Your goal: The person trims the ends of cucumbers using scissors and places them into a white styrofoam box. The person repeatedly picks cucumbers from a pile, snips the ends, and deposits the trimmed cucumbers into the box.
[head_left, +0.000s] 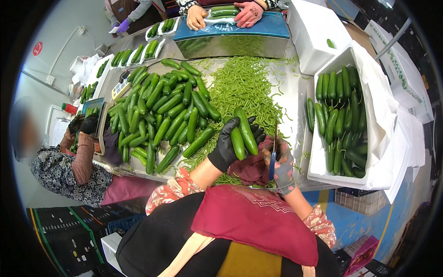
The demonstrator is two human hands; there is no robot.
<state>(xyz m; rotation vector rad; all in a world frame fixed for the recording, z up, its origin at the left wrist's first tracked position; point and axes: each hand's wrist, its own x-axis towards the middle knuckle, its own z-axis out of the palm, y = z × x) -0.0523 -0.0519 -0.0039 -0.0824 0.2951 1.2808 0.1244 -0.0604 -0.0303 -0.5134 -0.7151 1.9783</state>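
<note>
In my black-gloved left hand (225, 144) are two dark green cucumbers (247, 131), held side by side above the table. My right hand (284, 170), in a dark patterned glove, is closed around blue-handled scissors (273, 161) with the blades pointing away from me. The scissors are just right of the cucumbers and apart from them. Beneath my hands lies a crumpled dark red cloth (251, 170). To the left is a large pile of loose cucumbers (168, 108). Thin green stem trimmings (242, 87) form a heap beyond my hands.
At right stands a white foam box (339, 181) lined with paper and packed with cucumbers. A metal wrapping stand (230, 46) spans the far side, where a person's hands rest by a cucumber tray. Another black-gloved person works at left by a scale (98, 144). Filled trays (144, 54) line the far left.
</note>
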